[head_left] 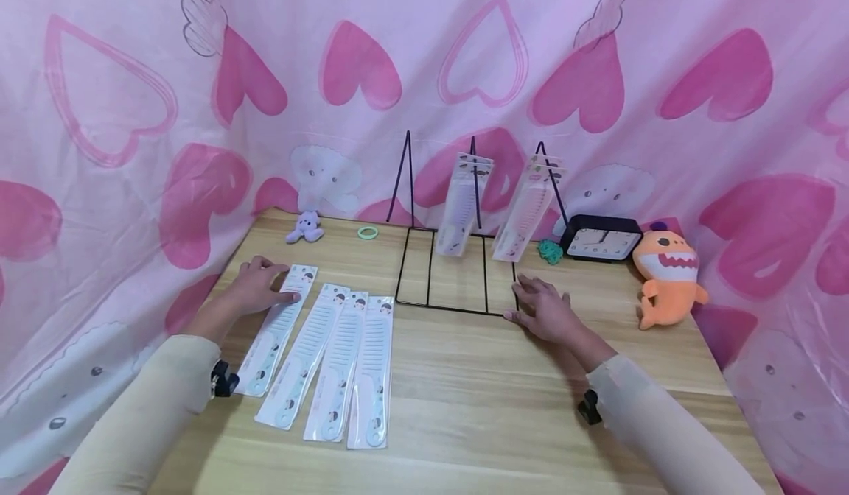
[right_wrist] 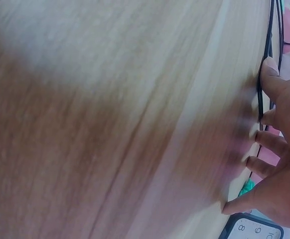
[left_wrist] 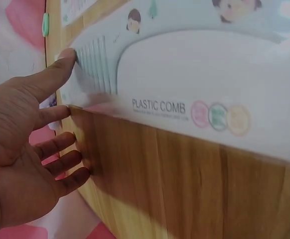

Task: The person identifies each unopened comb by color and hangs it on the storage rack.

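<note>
My left hand (head_left: 255,287) is at the top end of the leftmost packaged comb (head_left: 278,325), a pale green one. In the left wrist view its thumb is at one long edge and the index finger at the other; the remaining fingers are spread beside the package. Three more packaged combs (head_left: 371,377) lie fanned to its right. My right hand (head_left: 547,311) rests at the front right corner of a black wire rack (head_left: 458,310), its thumb touching the wire, fingers spread on the table. Lilac packaged combs (head_left: 459,208) hang from the middle hook, pink ones (head_left: 524,211) from the right.
Behind the rack's right side are a green hair tie (head_left: 550,252), a black clock (head_left: 602,239) and an orange plush shark (head_left: 666,278). A small purple toy (head_left: 306,227) and a mint ring (head_left: 368,233) lie at the back left. Heart-patterned curtain (head_left: 361,68) surrounds the wooden table (head_left: 504,406).
</note>
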### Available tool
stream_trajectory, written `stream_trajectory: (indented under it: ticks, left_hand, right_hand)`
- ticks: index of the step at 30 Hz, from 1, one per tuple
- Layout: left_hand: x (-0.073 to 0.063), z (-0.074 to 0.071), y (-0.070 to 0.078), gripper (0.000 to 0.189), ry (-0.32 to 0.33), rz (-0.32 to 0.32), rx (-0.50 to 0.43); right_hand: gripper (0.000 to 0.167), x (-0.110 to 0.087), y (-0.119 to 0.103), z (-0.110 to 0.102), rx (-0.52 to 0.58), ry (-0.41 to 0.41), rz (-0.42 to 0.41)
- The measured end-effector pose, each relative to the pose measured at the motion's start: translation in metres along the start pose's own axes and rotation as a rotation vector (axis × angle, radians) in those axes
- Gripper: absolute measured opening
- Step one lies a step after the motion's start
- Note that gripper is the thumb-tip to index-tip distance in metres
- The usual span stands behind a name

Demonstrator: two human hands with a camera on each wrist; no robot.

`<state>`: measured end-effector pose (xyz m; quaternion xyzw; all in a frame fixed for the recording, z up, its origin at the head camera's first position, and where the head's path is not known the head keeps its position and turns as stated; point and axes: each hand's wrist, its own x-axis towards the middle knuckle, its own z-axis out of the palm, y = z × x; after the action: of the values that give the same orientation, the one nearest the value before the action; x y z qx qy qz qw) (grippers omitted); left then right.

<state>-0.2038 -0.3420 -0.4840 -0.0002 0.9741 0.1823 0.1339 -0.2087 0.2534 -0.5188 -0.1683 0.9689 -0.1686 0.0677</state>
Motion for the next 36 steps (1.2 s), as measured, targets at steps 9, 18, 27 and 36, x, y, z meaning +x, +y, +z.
stream_trajectory:
  ticks: [9, 18, 27, 36]
  left_hand:
    - [0.005, -0.004, 0.008, 0.095, -0.042, -0.053, -0.031]
    - [0.014, -0.004, 0.006, 0.094, -0.066, -0.063, -0.102]
    - [0.017, -0.002, 0.004, 0.085, -0.059, -0.022, -0.168]
    - [0.024, 0.002, 0.001, 0.093, -0.054, 0.036, -0.271]
  right_hand:
    - [0.076, 0.001, 0.001, -0.002, 0.014, -0.005, 0.011]
    - [0.075, 0.000, 0.002, 0.000, 0.028, -0.016, 0.017]
    - [0.075, 0.000, 0.001, 0.002, 0.018, -0.005, 0.006]
    - [0.075, 0.000, 0.001, 0.001, 0.008, 0.004, 0.009]
